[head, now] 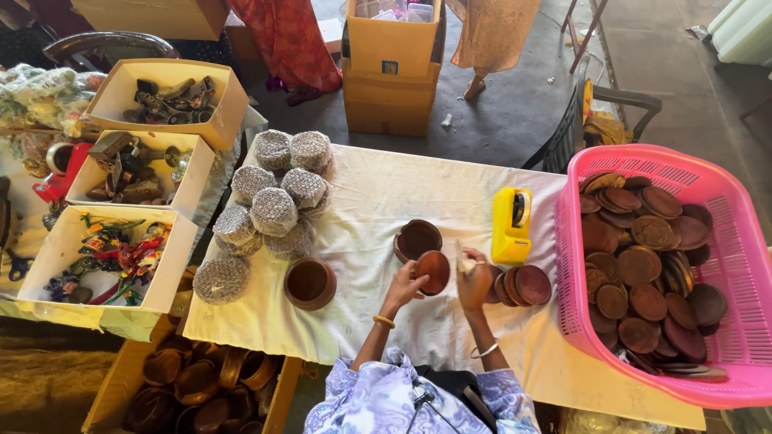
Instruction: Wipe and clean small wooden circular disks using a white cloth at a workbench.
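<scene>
Left hand [402, 287] pinches a brown disc [434, 271]; right hand [472, 277] pinches a pale scrap. Left of the disc lie wrapped bundles [273, 210]; right, a basket [724, 241] full of unwrapped discs.

A craft workshop: a cloth-covered table [378, 193], sorting boxes [193, 173] (cardboard), a pink basket [724, 241] of wooden discs.

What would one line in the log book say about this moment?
left hand: holds round brown lid | right hand: holds pale cloth by lid | nearby: yellow tape dispenser, pink basket of brown discs
</scene>
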